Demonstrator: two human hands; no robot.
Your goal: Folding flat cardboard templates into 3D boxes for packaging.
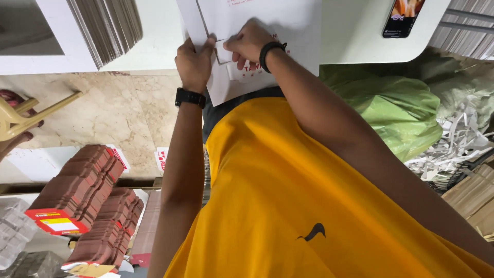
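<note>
A flat white cardboard sheet (pixel 267 20) with a cut flap lies over the edge of a white table (pixel 355 36), hanging toward my yellow shirt. My left hand (pixel 194 63), a black watch on its wrist, grips the sheet's left edge with the thumb on top. My right hand (pixel 249 42), wearing a black wristband, pinches a small flap of the same sheet right beside the left thumb. Both hands are touching the sheet and nearly touch each other.
A stack of flat grey-edged cards (pixel 110 25) stands on the table at the upper left, and a phone (pixel 403 16) lies at the upper right. A green plastic bag (pixel 396 113) and paper scraps (pixel 453 149) sit on the right. Stacks of red-brown folded cartons (pixel 87 195) cover the floor at the lower left, near a yellow chair leg (pixel 36 110).
</note>
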